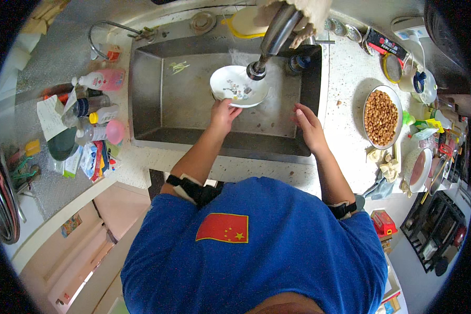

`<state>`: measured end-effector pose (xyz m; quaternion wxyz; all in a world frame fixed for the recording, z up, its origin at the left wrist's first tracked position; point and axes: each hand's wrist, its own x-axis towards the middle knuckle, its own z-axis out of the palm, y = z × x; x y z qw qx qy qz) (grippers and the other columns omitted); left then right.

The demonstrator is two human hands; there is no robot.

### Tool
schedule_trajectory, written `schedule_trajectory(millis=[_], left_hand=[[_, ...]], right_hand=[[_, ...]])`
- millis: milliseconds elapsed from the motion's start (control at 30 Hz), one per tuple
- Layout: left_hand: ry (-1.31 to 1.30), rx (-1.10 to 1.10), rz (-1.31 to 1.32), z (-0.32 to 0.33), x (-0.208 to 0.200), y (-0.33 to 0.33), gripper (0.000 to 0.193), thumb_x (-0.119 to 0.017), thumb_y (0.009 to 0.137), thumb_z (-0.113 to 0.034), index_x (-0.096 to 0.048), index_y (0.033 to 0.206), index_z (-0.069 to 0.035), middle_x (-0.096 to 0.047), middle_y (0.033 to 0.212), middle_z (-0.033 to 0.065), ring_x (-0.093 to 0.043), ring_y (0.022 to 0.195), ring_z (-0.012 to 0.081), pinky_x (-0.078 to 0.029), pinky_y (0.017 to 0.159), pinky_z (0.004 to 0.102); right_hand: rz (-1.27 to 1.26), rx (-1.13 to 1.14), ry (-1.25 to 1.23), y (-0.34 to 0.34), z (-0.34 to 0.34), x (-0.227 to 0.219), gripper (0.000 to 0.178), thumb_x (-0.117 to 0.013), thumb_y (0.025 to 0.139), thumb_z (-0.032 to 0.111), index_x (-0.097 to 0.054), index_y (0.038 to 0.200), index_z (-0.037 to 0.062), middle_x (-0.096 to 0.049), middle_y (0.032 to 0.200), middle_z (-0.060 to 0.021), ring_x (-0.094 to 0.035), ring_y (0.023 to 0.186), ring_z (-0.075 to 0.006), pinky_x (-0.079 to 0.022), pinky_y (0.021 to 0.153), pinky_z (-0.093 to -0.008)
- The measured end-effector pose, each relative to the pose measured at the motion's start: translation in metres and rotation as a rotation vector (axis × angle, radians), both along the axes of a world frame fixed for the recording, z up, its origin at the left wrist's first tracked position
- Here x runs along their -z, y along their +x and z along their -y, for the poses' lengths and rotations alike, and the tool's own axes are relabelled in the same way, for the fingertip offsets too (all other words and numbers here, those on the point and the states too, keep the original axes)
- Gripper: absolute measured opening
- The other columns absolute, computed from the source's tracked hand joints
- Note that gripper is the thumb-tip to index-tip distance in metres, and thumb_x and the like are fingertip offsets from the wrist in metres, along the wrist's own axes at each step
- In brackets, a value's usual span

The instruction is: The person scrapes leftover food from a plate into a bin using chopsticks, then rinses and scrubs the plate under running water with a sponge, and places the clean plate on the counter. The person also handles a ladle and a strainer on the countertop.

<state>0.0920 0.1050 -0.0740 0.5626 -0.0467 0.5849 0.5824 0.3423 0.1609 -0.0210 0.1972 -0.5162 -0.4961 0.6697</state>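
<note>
One plate over the sink, under the tap, should be light, stiff, breakable and slick if wet: your left hand grips its rim at seven o'clock, while your right hand, loose and empty at four, could steady three.

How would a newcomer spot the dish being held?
Find the big metal sink. Over it, under the faucet, the left hand holds a white dish by its near edge. Unlike the plate of nuts at right, it shows small dark marks instead.
</note>
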Motion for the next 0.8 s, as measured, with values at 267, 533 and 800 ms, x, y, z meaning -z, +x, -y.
schedule_trajectory(millis=[267,533,800], left_hand=[[-0.057,0.367,0.12,0.023,-0.021,-0.005,0.036,-0.044,0.082,-0.019,-0.042,0.114,-0.002,-0.056,0.104,0.0111,-0.056,0.092,0.0208,-0.047,0.077,0.0341],[0.014,0.585,0.385,-0.018,0.014,-0.045,0.032,-0.045,0.081,-0.025,-0.048,0.105,-0.003,-0.059,0.095,0.0093,-0.058,0.084,0.0201,-0.05,0.074,0.0333],[-0.014,0.498,0.416,-0.031,0.043,-0.058,0.053,-0.035,0.086,-0.047,-0.042,0.116,-0.004,-0.056,0.106,0.0122,-0.055,0.096,0.0211,-0.048,0.077,0.0362]], right_hand=[[0.015,0.136,-0.42,-0.02,-0.023,0.043,0.054,-0.044,0.085,0.046,-0.045,0.117,0.0029,-0.053,0.108,-0.0096,-0.051,0.097,-0.0195,-0.04,0.082,-0.0299],[-0.512,0.143,-0.907,-0.019,-0.052,0.061,0.048,-0.048,0.08,0.047,-0.049,0.107,0.0066,-0.055,0.095,-0.0076,-0.056,0.082,-0.0176,-0.049,0.07,-0.0317],[-0.449,0.165,-0.686,-0.043,-0.046,0.045,0.042,-0.054,0.075,0.029,-0.046,0.106,0.0003,-0.053,0.096,-0.0112,-0.055,0.085,-0.0194,-0.049,0.075,-0.0311]])
